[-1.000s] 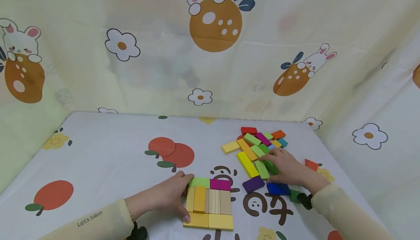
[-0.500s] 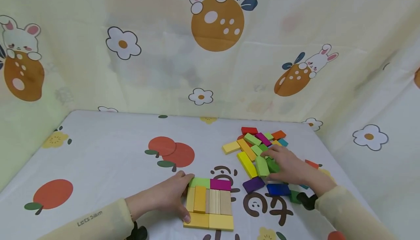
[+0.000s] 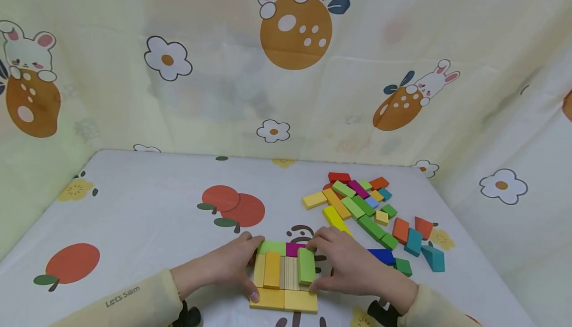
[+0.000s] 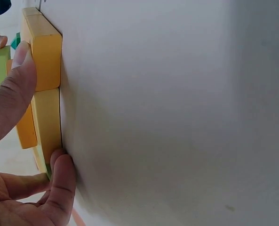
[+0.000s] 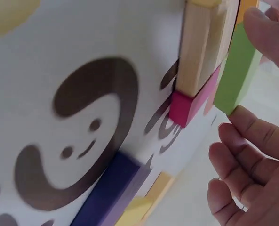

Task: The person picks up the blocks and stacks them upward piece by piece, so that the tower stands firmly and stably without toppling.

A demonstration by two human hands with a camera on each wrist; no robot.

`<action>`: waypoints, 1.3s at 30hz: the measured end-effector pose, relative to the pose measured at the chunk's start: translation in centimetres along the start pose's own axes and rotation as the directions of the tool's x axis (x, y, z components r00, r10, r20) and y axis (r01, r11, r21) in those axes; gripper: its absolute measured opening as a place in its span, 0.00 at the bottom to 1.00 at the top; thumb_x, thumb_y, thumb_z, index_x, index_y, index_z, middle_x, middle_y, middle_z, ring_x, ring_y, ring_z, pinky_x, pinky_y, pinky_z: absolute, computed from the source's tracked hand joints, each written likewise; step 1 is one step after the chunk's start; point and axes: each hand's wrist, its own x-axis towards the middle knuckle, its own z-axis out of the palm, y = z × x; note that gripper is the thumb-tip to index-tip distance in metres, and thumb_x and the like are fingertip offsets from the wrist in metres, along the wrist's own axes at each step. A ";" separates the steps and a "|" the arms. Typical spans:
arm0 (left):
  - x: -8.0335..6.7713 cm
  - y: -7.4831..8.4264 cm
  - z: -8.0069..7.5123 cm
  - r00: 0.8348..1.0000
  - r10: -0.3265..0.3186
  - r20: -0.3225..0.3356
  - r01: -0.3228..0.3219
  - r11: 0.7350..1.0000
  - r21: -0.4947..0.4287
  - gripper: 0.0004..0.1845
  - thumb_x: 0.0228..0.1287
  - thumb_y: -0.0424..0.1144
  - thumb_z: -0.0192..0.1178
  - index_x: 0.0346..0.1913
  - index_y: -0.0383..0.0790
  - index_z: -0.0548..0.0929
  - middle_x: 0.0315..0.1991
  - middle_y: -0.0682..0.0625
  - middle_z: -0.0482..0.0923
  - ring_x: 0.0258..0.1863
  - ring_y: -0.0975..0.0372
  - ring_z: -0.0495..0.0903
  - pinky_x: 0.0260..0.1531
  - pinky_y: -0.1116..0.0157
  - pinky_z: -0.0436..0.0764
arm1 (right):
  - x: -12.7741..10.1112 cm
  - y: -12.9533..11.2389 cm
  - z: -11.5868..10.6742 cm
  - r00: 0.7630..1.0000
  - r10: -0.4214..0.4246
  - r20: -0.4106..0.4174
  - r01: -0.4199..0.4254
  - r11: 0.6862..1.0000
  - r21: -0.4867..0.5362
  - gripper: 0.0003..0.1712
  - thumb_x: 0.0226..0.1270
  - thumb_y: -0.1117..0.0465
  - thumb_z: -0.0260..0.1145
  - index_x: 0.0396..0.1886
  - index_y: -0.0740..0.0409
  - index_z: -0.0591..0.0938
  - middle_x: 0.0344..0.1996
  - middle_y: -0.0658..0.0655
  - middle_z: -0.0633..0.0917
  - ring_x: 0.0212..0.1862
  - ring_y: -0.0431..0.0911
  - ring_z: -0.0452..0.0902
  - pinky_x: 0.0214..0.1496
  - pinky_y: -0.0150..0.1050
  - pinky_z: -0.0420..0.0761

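The green block sits in your right hand, pinched between thumb and fingertips and held lengthwise just over the right side of the flat block square at the near edge of the table. In the right wrist view that green block hangs a little above the pale wooden pieces, with the magenta block at the corner beneath it, so I judge it not yet seated. Your left hand braces the square from the left, thumb on the yellow near-corner block and fingers curled round the far edge, a steady grip. This looks like the placing step: the next move calls for lowering the green block flat, edges lined up with the orange block beside it, without nudging the pieces below. The loose pile of coloured blocks waits well apart to the right.
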 end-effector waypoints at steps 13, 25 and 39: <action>-0.1 0.1 -0.2 1.000 0.009 -0.001 -0.009 1.000 0.007 0.58 0.37 0.46 0.87 0.73 0.32 0.67 0.52 0.45 0.73 0.47 0.60 0.73 0.61 0.53 0.82 | 0.7 -0.8 0.6 0.998 -0.012 0.056 0.014 0.999 -0.029 0.39 0.51 0.33 0.79 0.56 0.50 0.82 0.53 0.48 0.80 0.57 0.44 0.72 0.63 0.50 0.80; 0.1 -0.2 0.0 1.000 0.007 0.006 -0.007 1.000 -0.001 0.59 0.36 0.46 0.87 0.74 0.33 0.66 0.52 0.45 0.73 0.47 0.60 0.73 0.61 0.54 0.81 | 0.8 -1.0 0.6 0.997 0.001 0.075 0.001 0.999 -0.036 0.40 0.50 0.32 0.78 0.56 0.50 0.82 0.53 0.48 0.81 0.56 0.43 0.72 0.62 0.48 0.81; 0.3 -0.4 0.0 1.000 0.014 0.004 -0.014 1.000 -0.004 0.60 0.36 0.47 0.87 0.74 0.32 0.66 0.52 0.46 0.73 0.46 0.60 0.73 0.61 0.55 0.81 | 0.7 -0.9 0.6 0.997 -0.005 0.072 0.009 0.998 -0.055 0.40 0.50 0.31 0.77 0.57 0.49 0.82 0.52 0.47 0.80 0.55 0.43 0.72 0.61 0.47 0.81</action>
